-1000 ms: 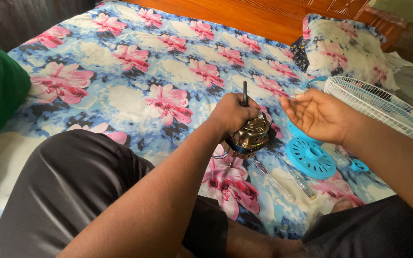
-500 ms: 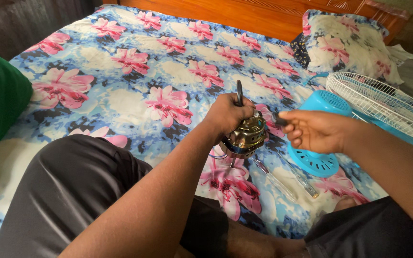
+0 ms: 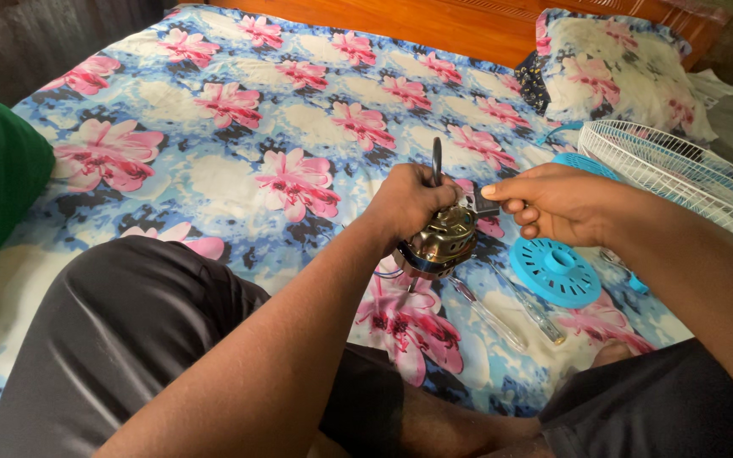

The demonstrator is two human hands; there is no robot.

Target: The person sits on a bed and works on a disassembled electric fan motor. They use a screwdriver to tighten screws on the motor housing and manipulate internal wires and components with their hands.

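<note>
Fan motor (image 3: 439,242): shiny brass-coloured metal housing, rounded, w/ a dark shaft (image 3: 437,161) sticking straight up out the top. Thin wires hang from its underside, partly hidden. It sits held above the floral bedsheet (image 3: 239,153), roughly centre of view, just in front of the person's knees in dark grey shorts.

Left hand (image 3: 413,199): comes in from lower left, forearm angled up and to the right, fist wrapped round the top of the motor and base of the shaft. Fingers fully curled, firm hold; knuckles face the camera.

Right hand (image 3: 553,203): reaches in from the right, forearm running down to the lower right corner. Thumb and forefinger pinched together on a small dark part (image 3: 485,203) at the motor's upper right side; other fingers curled loosely under. What that part is, can't tell, too small.

On the sheet below the right hand: two clear-handled screwdrivers (image 3: 515,305) lying diagonally side by side, then a round blue plastic disc (image 3: 555,271) w/ slots, near the wrist. Further right a white wire fan guard (image 3: 680,174) leans w/ a blue piece behind it, well apart from the motor. Floral pillow (image 3: 621,72) at the headboard, top right.
</note>
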